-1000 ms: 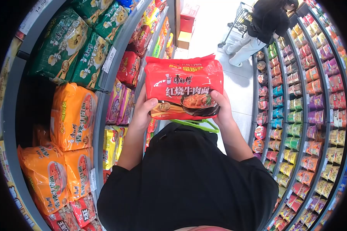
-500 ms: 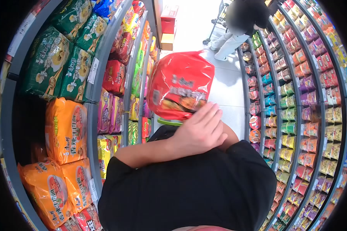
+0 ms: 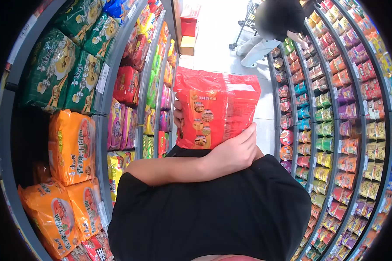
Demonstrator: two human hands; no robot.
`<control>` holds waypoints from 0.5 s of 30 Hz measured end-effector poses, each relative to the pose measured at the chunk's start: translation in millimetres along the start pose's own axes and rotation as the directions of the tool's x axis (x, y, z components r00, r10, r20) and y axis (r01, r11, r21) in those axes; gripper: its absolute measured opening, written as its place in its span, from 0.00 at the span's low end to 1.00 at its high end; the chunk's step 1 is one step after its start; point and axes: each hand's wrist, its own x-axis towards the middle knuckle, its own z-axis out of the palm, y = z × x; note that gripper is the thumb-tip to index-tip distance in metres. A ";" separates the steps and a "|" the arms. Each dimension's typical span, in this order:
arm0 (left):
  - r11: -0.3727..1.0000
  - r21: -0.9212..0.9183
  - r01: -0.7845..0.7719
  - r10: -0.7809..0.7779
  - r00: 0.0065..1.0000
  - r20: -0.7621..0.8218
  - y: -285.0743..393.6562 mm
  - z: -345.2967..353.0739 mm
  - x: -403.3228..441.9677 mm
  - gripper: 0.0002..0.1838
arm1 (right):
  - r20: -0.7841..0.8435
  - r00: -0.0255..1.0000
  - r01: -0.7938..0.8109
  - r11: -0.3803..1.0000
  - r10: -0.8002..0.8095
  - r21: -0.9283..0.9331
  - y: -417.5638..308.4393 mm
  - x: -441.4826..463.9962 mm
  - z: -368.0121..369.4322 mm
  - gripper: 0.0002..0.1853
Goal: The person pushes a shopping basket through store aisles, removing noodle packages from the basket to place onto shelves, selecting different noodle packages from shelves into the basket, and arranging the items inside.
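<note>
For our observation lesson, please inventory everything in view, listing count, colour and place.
Held packet: one, red, between both hands
Green packets: at least four, upper left
Orange packets: at least three, lower left
Other packets: many, mixed, left shelves
Tubs: many, mixed, right shelves
Shelves: several, grey, both sides
Labels: several, white, shelf edges
Boxes: red and yellowish, far left of aisle
Cart: one, dark, far aisle
Other person: one, dark top, pale trousers, beside cart
Floor: pale, aisle
Black shirt: one, wearer's torso
Left hand: one, packet's right edge
Right hand: one, packet's left edge
</note>
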 end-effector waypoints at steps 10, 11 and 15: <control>0.984 -0.081 0.159 -0.168 0.980 -0.110 -24.5 9.8 -14.3 0.26 | -0.202 0.969 0.143 0.990 -0.143 -0.013 -12.2 -11.2 -53.4 0.31; 0.951 -0.176 0.254 -0.278 0.952 -0.128 -33.3 9.9 -21.8 0.30 | -0.239 0.954 0.182 0.983 -0.182 -0.019 -16.0 -12.3 -65.2 0.31; 0.706 -0.316 0.634 -0.663 0.749 0.022 -57.5 21.1 -69.9 0.48 | -0.295 0.902 0.304 0.949 -0.316 -0.087 -35.7 -5.3 -103.0 0.30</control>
